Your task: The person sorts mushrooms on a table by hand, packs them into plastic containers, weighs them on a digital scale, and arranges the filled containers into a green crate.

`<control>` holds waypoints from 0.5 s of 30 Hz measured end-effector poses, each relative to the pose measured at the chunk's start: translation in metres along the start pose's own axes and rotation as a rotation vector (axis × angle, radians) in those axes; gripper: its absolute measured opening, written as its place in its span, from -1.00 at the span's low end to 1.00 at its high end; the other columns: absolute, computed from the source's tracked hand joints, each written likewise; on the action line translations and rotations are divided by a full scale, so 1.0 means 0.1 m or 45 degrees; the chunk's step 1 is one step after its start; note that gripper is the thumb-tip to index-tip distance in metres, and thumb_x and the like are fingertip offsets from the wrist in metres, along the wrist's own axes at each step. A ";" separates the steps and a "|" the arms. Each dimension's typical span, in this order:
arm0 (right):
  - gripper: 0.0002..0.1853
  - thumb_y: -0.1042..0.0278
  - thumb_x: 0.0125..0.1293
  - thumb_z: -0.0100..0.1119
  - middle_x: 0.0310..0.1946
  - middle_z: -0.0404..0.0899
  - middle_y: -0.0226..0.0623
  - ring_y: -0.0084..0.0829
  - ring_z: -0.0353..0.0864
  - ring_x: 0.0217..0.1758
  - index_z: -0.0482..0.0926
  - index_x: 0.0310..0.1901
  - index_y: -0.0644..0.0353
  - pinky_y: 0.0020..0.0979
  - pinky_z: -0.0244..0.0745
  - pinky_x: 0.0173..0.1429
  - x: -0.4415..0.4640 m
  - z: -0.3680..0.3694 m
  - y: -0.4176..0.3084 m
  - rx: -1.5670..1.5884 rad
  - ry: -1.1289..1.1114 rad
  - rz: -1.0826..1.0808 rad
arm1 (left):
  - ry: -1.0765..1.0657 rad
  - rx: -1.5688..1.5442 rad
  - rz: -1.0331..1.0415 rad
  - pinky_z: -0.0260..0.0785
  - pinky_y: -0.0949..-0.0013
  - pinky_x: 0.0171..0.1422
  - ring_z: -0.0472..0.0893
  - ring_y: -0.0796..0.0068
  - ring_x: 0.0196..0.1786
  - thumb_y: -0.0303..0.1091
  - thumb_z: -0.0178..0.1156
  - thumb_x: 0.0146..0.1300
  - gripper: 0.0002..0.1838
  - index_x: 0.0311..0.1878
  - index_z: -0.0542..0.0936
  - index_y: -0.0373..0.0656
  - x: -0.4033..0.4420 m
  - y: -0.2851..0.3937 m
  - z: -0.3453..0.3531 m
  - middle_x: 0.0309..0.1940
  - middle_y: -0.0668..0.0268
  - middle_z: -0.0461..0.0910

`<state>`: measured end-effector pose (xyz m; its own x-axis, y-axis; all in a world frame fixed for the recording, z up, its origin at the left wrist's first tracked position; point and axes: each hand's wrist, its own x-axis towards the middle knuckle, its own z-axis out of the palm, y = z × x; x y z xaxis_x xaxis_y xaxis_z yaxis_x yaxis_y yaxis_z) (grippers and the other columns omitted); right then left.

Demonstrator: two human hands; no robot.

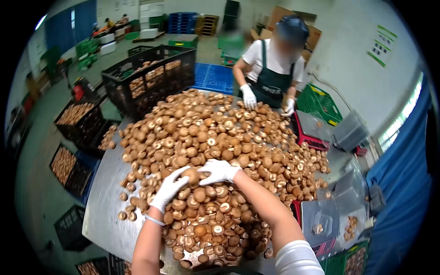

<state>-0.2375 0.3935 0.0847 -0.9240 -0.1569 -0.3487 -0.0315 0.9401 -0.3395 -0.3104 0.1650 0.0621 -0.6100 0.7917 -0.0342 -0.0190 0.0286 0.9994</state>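
A large heap of brown shiitake mushrooms (201,133) is spread over the metal table. My left hand (171,187), in a white glove, reaches into the near part of the heap. Its thumb and fingers curl round the side of one big mushroom (190,176). Just to the right, my right hand (220,172), also gloved in white, lies on the mushrooms with thumb and fingers apart. Its fingertips point at the big mushroom; whether they touch it I cannot tell. Some fingertips are hidden among the caps.
Across the metal table (107,201) a co-worker (275,64) in gloves handles mushrooms. Scales (316,222) with red bases stand along the right edge, with clear plastic tubs (350,130) beside them. A black crate (149,78) stands at the far left; more crates of mushrooms (64,165) are on the floor.
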 end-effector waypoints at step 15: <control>-0.34 -0.31 0.12 0.18 0.08 0.57 -0.35 0.05 0.31 0.31 0.51 0.19 -0.13 -0.10 0.18 0.45 -1.14 0.70 -0.05 0.031 0.476 0.094 | 0.157 0.324 0.225 0.16 0.25 0.45 0.33 0.20 0.39 -0.22 0.22 0.26 -0.41 0.34 0.37 -0.14 -1.13 -0.16 0.49 0.31 0.11 0.37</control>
<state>-0.1050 0.3858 0.0652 -0.9988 0.0363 -0.0315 0.0450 0.9366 -0.3474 -0.2026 0.1047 0.0500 -0.6781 0.7183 0.1555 0.2844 0.0614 0.9567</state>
